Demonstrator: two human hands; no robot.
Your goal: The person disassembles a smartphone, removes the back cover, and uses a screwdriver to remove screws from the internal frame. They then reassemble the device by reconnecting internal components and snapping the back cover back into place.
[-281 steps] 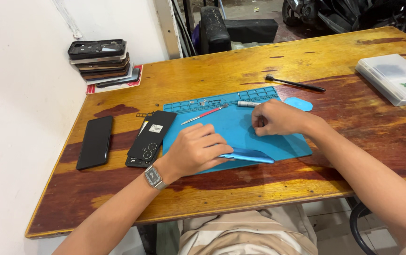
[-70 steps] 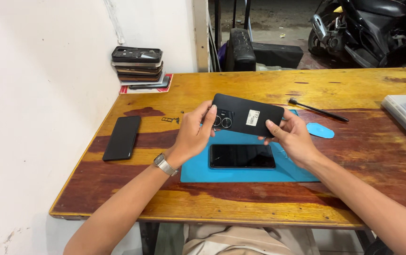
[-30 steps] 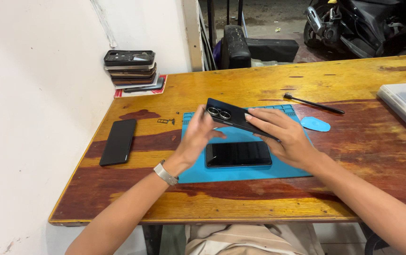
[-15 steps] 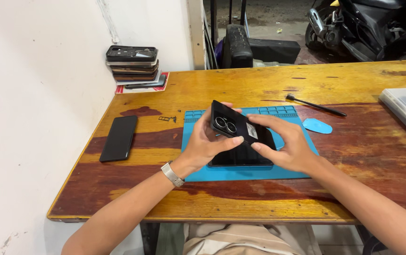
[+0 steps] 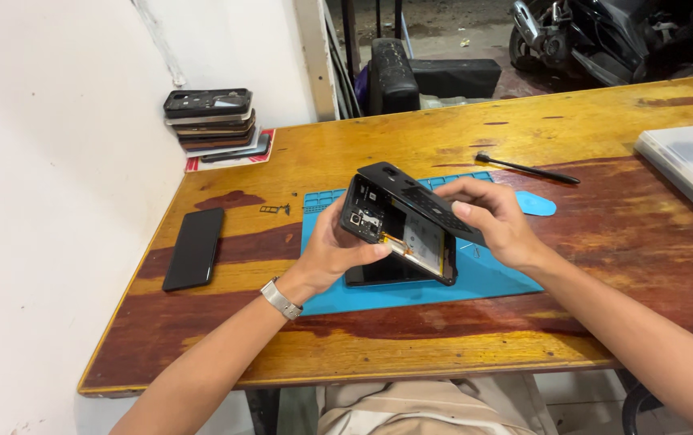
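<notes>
While hands [image 5: 411, 234] grip it — rigid black phone frame [image 5: 399, 229]

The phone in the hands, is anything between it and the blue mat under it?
Yes. Another dark phone lies flat on the blue mat right beneath the opened phone that the left hand and right hand hold tilted above it.

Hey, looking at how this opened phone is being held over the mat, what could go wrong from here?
1. The black phone body with exposed internals is tilted on edge above the blue silicone work mat, gripped only by the left hand and right hand; it might slip and drop.
2. A thin orange strip shows at the body's lower edge, possibly a flex cable; pulling might tear it.
3. Small metal parts lie loose on the bare wooden table and might be lost.
</notes>
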